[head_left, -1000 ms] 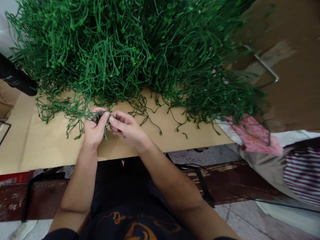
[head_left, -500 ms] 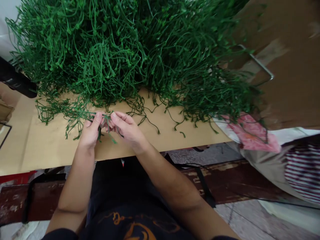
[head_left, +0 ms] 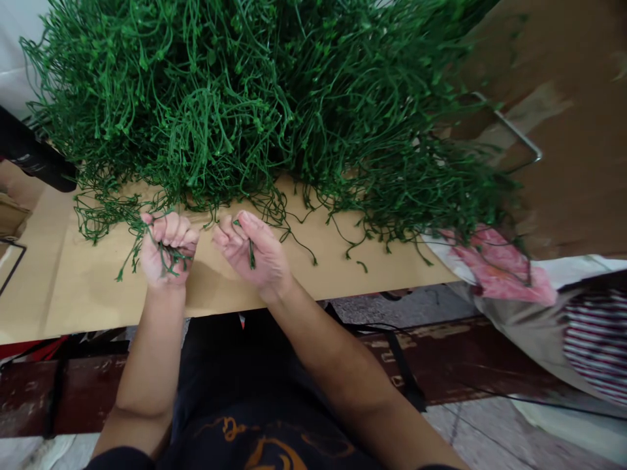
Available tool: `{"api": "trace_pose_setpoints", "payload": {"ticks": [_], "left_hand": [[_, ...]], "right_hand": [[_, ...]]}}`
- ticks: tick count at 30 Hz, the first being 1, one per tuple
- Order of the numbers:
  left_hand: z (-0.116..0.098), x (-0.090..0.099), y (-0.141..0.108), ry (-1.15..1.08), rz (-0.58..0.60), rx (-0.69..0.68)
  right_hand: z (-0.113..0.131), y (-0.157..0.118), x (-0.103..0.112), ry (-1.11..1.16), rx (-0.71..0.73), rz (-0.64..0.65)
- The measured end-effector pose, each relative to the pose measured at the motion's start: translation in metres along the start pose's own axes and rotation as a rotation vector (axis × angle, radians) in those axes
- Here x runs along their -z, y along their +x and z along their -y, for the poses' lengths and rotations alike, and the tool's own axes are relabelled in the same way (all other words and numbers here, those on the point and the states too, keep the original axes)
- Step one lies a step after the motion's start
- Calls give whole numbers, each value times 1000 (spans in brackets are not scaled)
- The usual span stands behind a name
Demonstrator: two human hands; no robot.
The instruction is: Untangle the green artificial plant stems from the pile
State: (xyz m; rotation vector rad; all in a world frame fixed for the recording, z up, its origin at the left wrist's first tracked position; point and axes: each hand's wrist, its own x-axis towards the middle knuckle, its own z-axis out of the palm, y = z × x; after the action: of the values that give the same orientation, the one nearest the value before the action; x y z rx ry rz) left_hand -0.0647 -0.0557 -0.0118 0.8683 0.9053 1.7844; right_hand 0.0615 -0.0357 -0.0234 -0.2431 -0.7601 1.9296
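My left hand (head_left: 169, 248) is closed around several thin green plastic stems (head_left: 169, 258), whose ends poke out at the palm and past the fingers. A short way to its right, my right hand (head_left: 252, 248) is turned palm up with curled fingers and grips a green stem (head_left: 251, 253). The two hands are apart, over the cardboard-covered table (head_left: 210, 290). Just beyond them rises a big tangled heap of green plastic stems (head_left: 206, 124) with small branching tips. Part of what lies inside each fist is hidden.
A black cylindrical object (head_left: 36, 156) juts in at the left. On the right stand a large cardboard box (head_left: 578, 130) with a bent metal rod (head_left: 514, 130) and a pink plastic bag (head_left: 509, 264). A stray stem piece (head_left: 362, 266) lies near the table's front edge.
My hands were together, fingertips pinching the stems between them. Now they have drawn apart and turned, with stems in each. The view has shifted slightly.
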Motion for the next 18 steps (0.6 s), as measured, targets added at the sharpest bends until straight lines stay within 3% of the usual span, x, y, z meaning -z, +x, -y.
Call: {"api": "trace_pose_setpoints", "payload": {"ticks": [4,9,13,18], "left_hand": [[8,-5,-1,110,-2,112],[23,-6,-3,358,37,-6],[27,-2,-2,387,92,9],[26,-5,-1,388,58,5]], "right_hand": [[3,0,5,-126,-111,-38],[9,-6,4,-316,-179,-95],[8,-7,0,-384,-183,-142],[7,-5,0,-402,-182,-142]]}}
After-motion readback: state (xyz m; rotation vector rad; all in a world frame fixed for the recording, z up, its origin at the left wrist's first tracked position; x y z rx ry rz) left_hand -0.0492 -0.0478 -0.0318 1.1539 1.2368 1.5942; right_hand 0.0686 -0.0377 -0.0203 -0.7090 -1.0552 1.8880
